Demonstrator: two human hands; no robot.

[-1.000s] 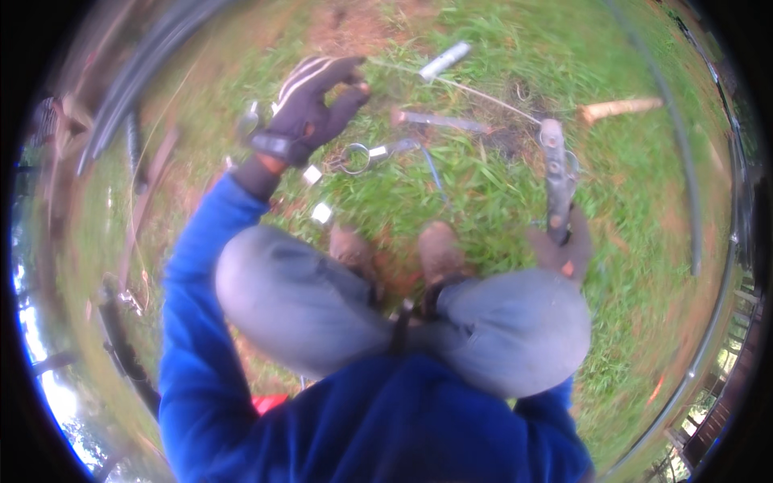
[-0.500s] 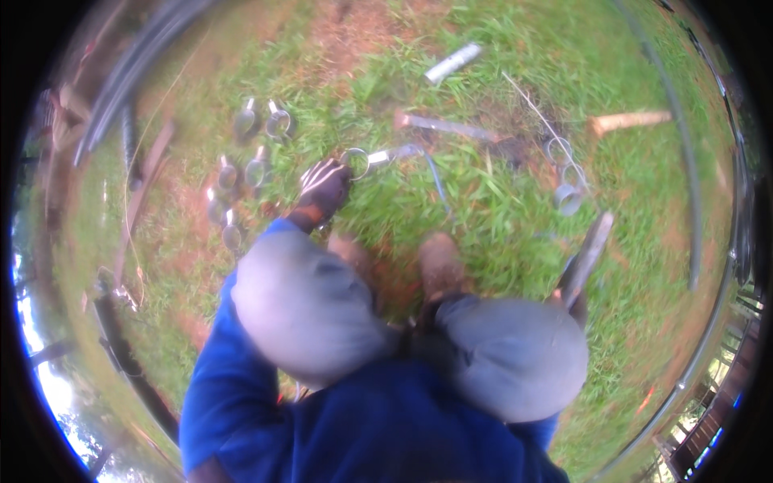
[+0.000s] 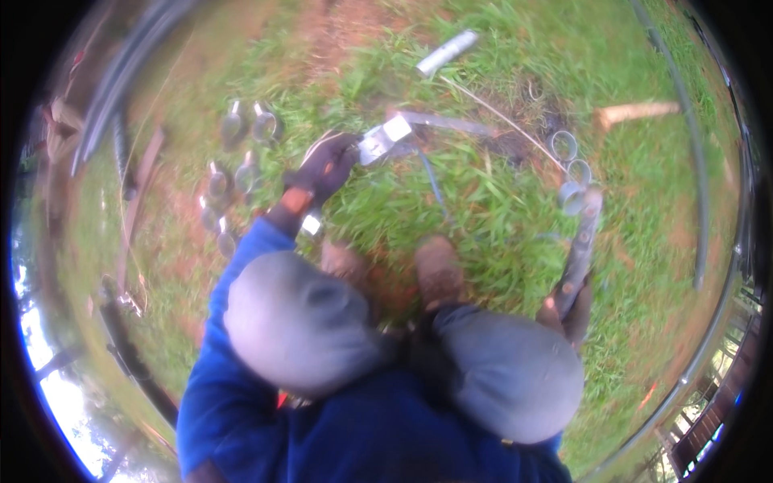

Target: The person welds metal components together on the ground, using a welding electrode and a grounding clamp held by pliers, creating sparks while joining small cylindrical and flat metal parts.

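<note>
Lifted since a moment ago: white-tabbed metal piece (image 3: 375,146).
Left hand (image 3: 326,166) pinches it; right hand (image 3: 577,315) grasps grey bar (image 3: 580,245).

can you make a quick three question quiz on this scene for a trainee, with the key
1. True or false: the left hand is empty.
2. What does the right hand hold?
3. Fill in the blank: the silver tube near the top of the view lies on the ____.

Key:
1. False; it holds a shiny metal piece.
2. A long grey metal bar.
3. Grass.
</note>
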